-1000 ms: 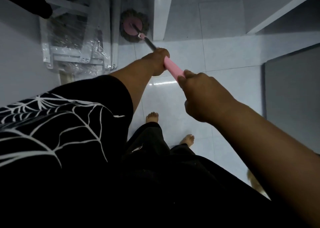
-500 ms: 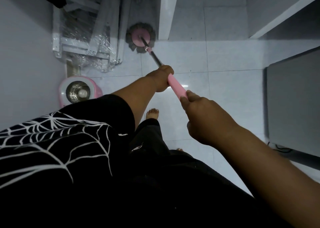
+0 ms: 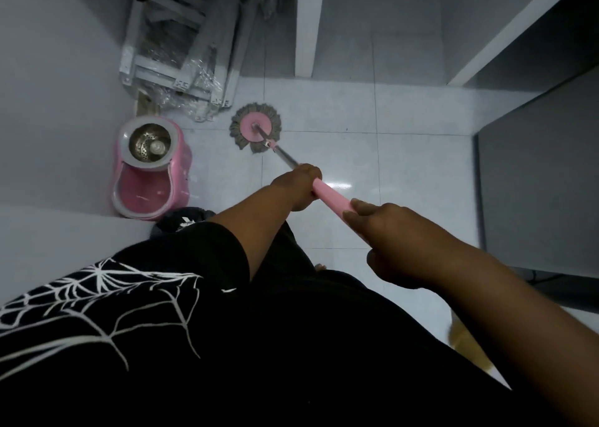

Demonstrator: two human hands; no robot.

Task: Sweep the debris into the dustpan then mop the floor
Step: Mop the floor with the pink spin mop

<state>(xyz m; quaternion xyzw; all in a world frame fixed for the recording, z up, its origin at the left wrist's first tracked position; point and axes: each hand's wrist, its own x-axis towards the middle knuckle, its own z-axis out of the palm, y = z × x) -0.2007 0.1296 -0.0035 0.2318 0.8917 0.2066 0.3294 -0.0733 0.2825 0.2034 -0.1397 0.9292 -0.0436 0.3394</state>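
Gripped the mop handle [image 3: 330, 198] with both hands: left hand [image 3: 299, 185] clenched lower down, nearer the mop head [image 3: 255, 131]; right hand [image 3: 398, 242] wrapped round the upper end. Rested the mop head flat on the floor [image 3: 405, 167], ahead and left of the hands, near the bucket [image 3: 152, 170], long axis running lower right to upper left. Read no brand or lettering anywhere.

One mop [image 3: 250, 130], one bucket [image 3: 182, 167]

The mop head [image 3: 255, 130] is pink, fringed grey-brown; its handle sleeve [image 3: 330, 198] and the bucket [image 3: 152, 186] are pink, the floor [image 3: 405, 173] white-tiled, the shirt [image 3: 97, 297] black with white cobweb lines.
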